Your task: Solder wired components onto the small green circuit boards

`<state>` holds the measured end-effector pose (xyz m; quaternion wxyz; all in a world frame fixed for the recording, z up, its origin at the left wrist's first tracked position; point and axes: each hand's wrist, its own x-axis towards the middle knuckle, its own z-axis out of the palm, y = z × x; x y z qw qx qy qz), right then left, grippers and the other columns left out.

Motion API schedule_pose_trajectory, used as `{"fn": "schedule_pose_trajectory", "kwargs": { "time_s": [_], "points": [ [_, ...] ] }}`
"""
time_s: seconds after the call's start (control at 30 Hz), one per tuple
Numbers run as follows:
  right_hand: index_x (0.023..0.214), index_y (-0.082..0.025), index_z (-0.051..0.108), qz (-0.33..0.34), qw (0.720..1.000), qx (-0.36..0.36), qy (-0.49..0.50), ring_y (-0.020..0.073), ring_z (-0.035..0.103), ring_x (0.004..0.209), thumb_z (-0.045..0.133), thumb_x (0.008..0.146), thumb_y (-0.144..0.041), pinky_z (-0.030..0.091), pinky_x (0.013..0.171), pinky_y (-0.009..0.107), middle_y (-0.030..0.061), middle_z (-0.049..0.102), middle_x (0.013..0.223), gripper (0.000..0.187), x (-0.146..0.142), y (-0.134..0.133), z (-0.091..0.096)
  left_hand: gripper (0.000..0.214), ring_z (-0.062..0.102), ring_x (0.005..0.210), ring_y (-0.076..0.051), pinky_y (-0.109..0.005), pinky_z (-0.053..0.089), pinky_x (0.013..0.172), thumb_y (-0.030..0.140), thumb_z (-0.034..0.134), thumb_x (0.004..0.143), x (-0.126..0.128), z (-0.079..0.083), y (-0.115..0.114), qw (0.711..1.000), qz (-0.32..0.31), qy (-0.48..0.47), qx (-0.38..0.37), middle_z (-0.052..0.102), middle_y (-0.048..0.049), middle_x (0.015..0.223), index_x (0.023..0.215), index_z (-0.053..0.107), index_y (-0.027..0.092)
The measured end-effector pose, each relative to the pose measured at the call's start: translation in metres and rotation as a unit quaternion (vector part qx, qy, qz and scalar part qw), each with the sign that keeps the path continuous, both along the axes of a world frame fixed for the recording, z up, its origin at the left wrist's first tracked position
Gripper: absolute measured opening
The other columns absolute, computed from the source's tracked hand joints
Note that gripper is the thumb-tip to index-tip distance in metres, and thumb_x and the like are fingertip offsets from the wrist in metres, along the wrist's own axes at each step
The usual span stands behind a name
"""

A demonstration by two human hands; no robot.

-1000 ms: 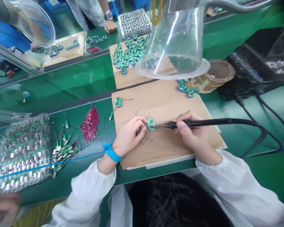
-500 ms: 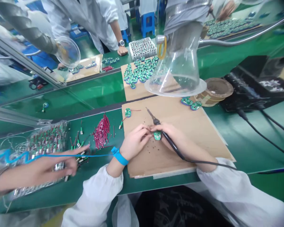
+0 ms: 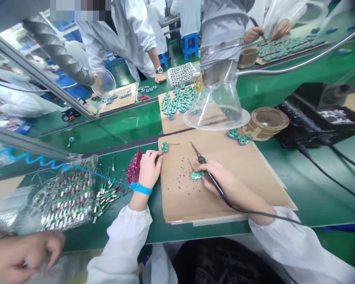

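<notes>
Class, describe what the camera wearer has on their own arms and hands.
The left hand and right hand are gloveless. Loose white sleeves have gathered ends. The left wears a blue wristband joined to a partly coiled blue cord.

Room over cardboard (image 3: 242,161) beyond the right hand (image 3: 224,174), between soldering iron (image 3: 215,181) and transparent hood (image 3: 217,112)

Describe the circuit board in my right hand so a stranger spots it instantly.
On the green table, find the big brown cardboard sheet. There the right hand holds a black soldering iron and, just left of its handle, a small green circuit board. The other boards on this sheet sit near its far edge.
</notes>
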<state>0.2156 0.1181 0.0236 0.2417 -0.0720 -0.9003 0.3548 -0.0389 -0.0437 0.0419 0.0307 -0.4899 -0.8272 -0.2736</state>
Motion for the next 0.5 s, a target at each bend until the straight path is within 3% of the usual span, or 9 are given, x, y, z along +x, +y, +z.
{"fn": "schedule_pose_trajectory", "kwargs": {
  "time_s": [0.2, 0.37, 0.5],
  "points": [
    [0.116, -0.026, 0.059, -0.018, 1.000, 0.003, 0.003, 0.0264, 0.066, 0.093, 0.060, 0.091, -0.013, 0.055, 0.084, 0.042, 0.0076, 0.063, 0.102, 0.028, 0.006, 0.001, 0.005, 0.016, 0.065, 0.103, -0.022, -0.038, 0.052, 0.094, 0.026, 0.055, 0.103, 0.014, 0.004, 0.000, 0.999, -0.041, -0.004, -0.021, 0.066, -0.0070, 0.106, 0.105, 0.071, 0.021],
    [0.114, -0.025, 0.058, -0.044, 0.997, 0.034, 0.061, 0.0265, 0.066, 0.088, 0.065, 0.092, -0.020, 0.053, 0.079, 0.041, 0.0073, 0.061, 0.100, 0.025, 0.009, 0.006, -0.001, 0.024, 0.067, 0.101, -0.021, -0.036, 0.054, 0.093, 0.031, 0.051, 0.106, 0.026, 0.011, 0.009, 0.997, -0.072, -0.027, -0.006, 0.069, -0.0076, 0.104, 0.110, 0.072, 0.019],
    [0.115, -0.025, 0.055, -0.076, 0.992, 0.036, 0.094, 0.0292, 0.066, 0.092, 0.066, 0.092, -0.024, 0.052, 0.082, 0.044, 0.0093, 0.061, 0.104, 0.026, 0.009, 0.008, -0.003, 0.025, 0.067, 0.106, -0.022, -0.036, 0.053, 0.098, 0.033, 0.052, 0.106, 0.039, 0.014, 0.025, 0.987, -0.153, -0.054, 0.000, 0.071, -0.0089, 0.109, 0.114, 0.071, 0.019]
  ]
}}
